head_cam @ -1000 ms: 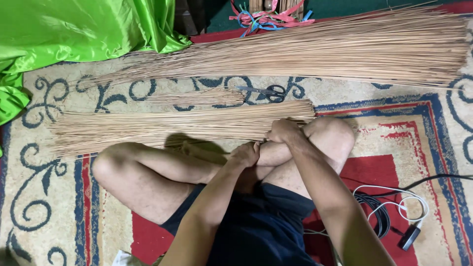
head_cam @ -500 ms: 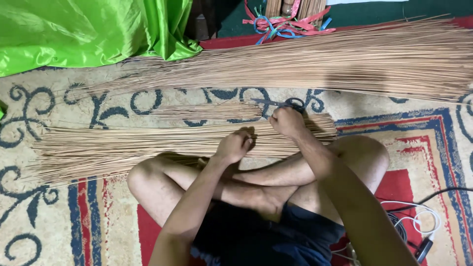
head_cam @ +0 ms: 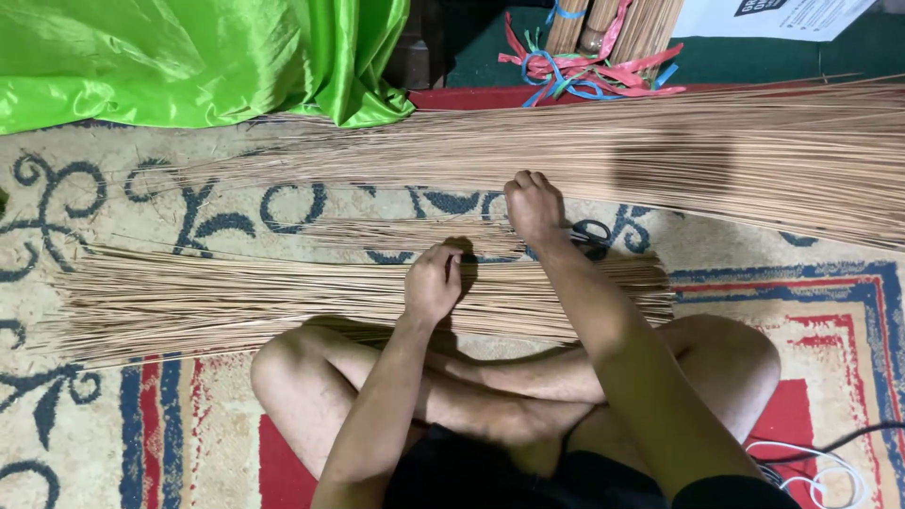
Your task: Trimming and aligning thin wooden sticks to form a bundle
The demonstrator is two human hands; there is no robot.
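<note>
Sticks: thin, straight, pale tan sticks, all lying left to right on the patterned carpet [head_cam: 283, 203]; three lots of them.
Near bundle [head_cam: 283, 302]: a broad flat layer just in front of the crossed legs, one end squared off, the other ragged; it runs under the left hand.
Small bunch [head_cam: 405, 233]: a sparse handful between the two hands and beyond the left one, lying flat, apart from the near bundle.
Far pile [head_cam: 707, 151]: the largest heap, fanning wider toward the right, just beyond the right hand.
Left hand [head_cam: 432, 283]: grip curled into a loose fist, knuckles up, resting on the near bundle; whether it pinches any stick I cannot tell.
Right hand [head_cam: 533, 207]: grip closed, fingers bent down at the near edge of the far pile and the end of the small bunch; what it holds is hidden.
Beyond the grips: green cloth [head_cam: 189, 57] and a tangle of coloured ribbons [head_cam: 589, 73].
</note>
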